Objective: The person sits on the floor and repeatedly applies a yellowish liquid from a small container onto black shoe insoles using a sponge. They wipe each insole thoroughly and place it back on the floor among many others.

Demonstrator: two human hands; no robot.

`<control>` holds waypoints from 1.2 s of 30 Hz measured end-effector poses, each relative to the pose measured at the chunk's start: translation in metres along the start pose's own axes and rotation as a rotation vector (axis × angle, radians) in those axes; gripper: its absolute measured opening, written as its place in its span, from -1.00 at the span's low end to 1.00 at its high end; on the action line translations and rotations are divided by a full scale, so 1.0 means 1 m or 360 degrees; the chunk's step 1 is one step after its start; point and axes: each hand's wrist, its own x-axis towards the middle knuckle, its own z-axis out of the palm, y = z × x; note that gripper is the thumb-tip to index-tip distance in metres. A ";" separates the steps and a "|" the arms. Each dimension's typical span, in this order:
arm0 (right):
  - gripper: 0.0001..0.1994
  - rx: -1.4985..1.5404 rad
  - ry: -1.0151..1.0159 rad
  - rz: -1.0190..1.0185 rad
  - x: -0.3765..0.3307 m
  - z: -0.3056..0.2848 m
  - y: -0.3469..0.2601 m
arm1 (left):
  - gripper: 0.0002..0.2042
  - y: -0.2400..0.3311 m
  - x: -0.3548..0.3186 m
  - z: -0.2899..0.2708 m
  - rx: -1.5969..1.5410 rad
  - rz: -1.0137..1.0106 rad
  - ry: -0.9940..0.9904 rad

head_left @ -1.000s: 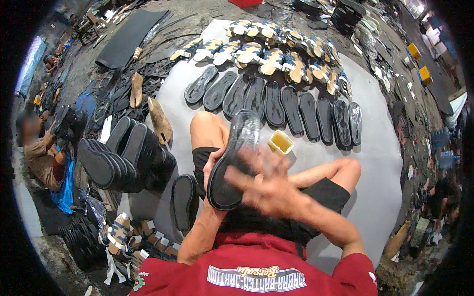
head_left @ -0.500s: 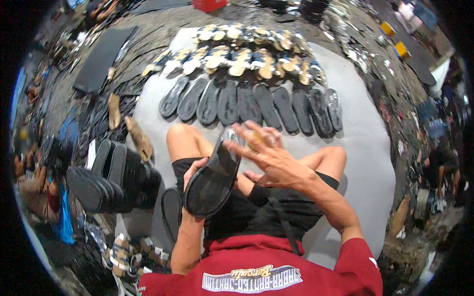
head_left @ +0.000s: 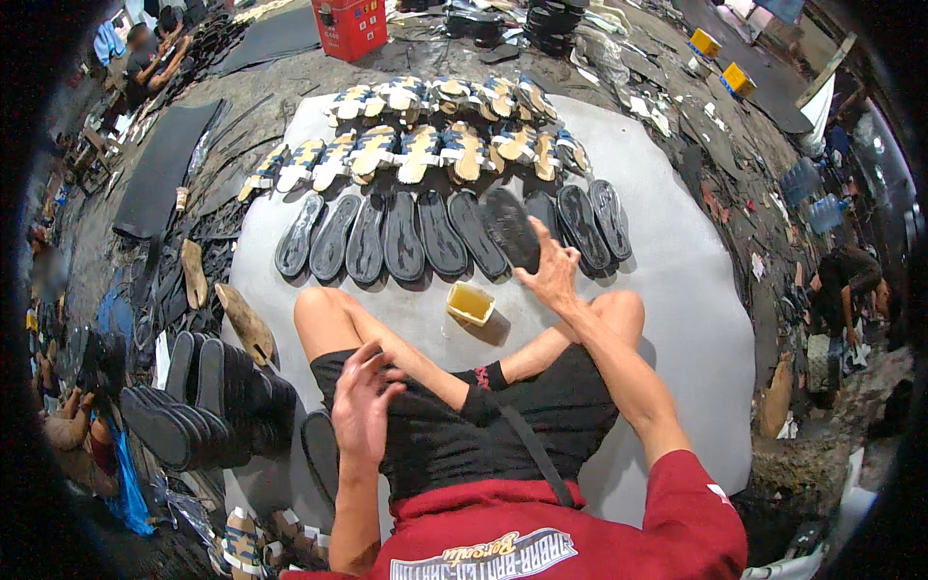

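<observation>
My right hand [head_left: 553, 275] reaches forward and grips the near end of a black shoe sole [head_left: 507, 224] between thumb and fingers. That sole is tilted and overlaps the row of black soles on the grey sheet. The other soles, such as this sole [head_left: 402, 237] mid-row, lie side by side, several with glossy wet streaks. My left hand [head_left: 363, 404] is raised over my left thigh, fingers loosely apart and holding nothing. Between my knees and the row stands a small pale tub [head_left: 471, 304] of amber liquid.
Beyond the soles stand two rows of strapped sandals [head_left: 420, 153]. Stacked black soles [head_left: 208, 401] are at my left, near wooden shoe lasts [head_left: 245, 324]. A red box [head_left: 350, 27] stands at the back. Scraps cover the floor around the grey sheet [head_left: 677, 290]; other people are at the sides.
The sole has gone from my left hand, near my lap, to my right hand, forward over the row. My left hand has let go and opened. The view has shifted, showing more of the background.
</observation>
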 end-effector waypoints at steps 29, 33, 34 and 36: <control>-0.50 0.0020 -0.0643 -0.0757 -0.048 0.049 -0.057 | -0.07 -0.053 -0.114 -0.191 0.2369 0.0149 0.1648; -0.51 -0.0177 -0.0622 -0.0776 -0.061 0.072 -0.043 | -0.25 -0.014 -0.108 -0.158 0.2020 0.0289 0.1360; -0.52 -0.0102 -0.0672 -0.0725 -0.064 0.070 -0.044 | -0.29 0.002 -0.108 -0.148 0.1757 0.0235 0.1256; -0.52 0.0037 -0.0630 -0.0600 -0.060 0.053 -0.045 | -0.40 0.004 -0.115 -0.154 0.1525 0.0494 0.1224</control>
